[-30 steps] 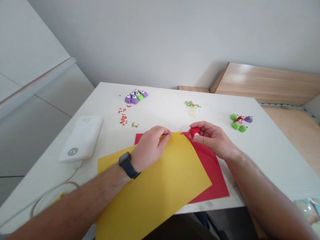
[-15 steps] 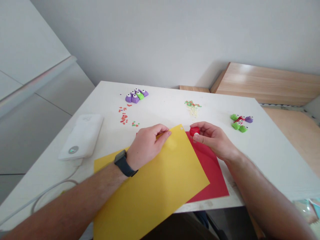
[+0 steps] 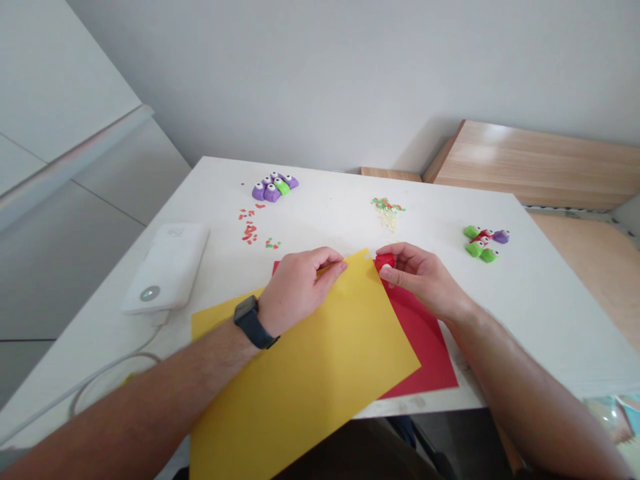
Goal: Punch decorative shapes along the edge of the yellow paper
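The left hand [image 3: 297,287] pinches the top edge of the yellow paper [image 3: 310,380]. The right hand [image 3: 425,280] grips a little red punch [image 3: 384,261] at the paper's 1 o'clock corner, on the counter [image 3: 525,300].

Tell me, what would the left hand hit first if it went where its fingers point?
Probably the red craft punch pinched in the right hand. The left hand, gripping the yellow sheet, points at it across a gap; depth is unclear.

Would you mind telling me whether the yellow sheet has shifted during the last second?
Yes. The yellow sheet has slid away from the person: its far corner, earlier level with the far edge of the red sheet, now lies beyond it.
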A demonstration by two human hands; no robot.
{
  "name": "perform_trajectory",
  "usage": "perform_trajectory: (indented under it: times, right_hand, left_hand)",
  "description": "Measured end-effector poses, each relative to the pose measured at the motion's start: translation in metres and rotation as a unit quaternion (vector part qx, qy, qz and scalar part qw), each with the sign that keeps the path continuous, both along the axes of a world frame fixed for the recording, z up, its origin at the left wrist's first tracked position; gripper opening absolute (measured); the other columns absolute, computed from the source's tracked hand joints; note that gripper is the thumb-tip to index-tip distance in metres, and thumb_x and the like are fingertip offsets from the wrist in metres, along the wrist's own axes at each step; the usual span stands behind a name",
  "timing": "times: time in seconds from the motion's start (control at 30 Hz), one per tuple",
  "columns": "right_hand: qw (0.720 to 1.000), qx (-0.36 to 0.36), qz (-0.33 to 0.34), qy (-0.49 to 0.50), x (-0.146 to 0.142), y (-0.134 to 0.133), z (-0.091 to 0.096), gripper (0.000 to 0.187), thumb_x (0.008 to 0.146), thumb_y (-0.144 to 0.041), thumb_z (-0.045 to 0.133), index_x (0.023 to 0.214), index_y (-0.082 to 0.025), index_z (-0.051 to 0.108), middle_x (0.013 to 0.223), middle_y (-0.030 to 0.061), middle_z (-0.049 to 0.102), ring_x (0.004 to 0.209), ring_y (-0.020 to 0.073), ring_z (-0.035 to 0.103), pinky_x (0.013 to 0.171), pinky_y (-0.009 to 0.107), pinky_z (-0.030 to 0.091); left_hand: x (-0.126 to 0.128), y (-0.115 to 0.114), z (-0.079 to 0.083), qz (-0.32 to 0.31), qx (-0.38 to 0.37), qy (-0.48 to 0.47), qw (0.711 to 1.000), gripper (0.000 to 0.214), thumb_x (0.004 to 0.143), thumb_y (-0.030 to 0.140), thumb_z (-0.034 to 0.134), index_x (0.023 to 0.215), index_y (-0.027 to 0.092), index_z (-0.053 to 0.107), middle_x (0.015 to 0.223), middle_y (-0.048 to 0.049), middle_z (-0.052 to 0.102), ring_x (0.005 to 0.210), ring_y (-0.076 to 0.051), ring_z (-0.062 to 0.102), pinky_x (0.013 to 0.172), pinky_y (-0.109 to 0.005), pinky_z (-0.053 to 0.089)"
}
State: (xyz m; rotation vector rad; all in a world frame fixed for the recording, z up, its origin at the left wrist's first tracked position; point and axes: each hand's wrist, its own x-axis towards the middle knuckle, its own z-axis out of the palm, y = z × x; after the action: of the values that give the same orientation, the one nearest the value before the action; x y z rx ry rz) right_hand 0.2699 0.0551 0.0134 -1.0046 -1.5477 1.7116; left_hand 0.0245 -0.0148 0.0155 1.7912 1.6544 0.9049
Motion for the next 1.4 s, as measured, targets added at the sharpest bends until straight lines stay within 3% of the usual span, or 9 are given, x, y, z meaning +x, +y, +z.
perform_trajectory:
  times: [0.4, 1.23, 1.4]
  right_hand:
    - [1.0, 0.0, 0.006, -0.017, -0.0009, -0.0004, -0.0005, 0.037, 0.082, -0.038, 0.088, 0.113, -0.025, 0.073, 0.099, 0.0013, 0.072, 0.089, 0.0155, 0.065, 0.085, 0.032, 0.052]
    - [0.999, 0.023, -0.015, -0.029, -0.0026, -0.0009, 0.0004, 0.038, 0.08, -0.041, 0.088, 0.11, -0.023, 0.073, 0.094, 0.0018, 0.073, 0.085, 0.0161, 0.064, 0.081, 0.032, 0.052]
    - [1.0, 0.01, 0.006, -0.028, -0.0024, -0.0019, 0.0009, 0.037, 0.083, -0.04, 0.087, 0.113, -0.023, 0.073, 0.095, 0.0019, 0.072, 0.087, 0.0155, 0.064, 0.083, 0.032, 0.052]
  left_hand:
    - [0.001, -0.0007, 0.0, -0.004, 0.0, 0.0, 1.0, 0.02, 0.101, 0.041, 0.061, 0.102, 0.026, 0.075, 0.099, 0.0042, 0.08, 0.09, -0.016, 0.073, 0.081, -0.027, 0.05]
    - [0.003, -0.0015, 0.0019, -0.011, 0.011, 0.002, 1.0, 0.023, 0.102, 0.04, 0.059, 0.102, 0.025, 0.075, 0.101, 0.0, 0.081, 0.091, -0.019, 0.075, 0.082, -0.028, 0.054]
    - [0.0034, -0.0021, 0.0023, -0.014, 0.006, -0.006, 1.0, 0.023, 0.102, 0.04, 0.059, 0.103, 0.025, 0.076, 0.101, 0.0004, 0.081, 0.091, -0.018, 0.075, 0.081, -0.028, 0.053]
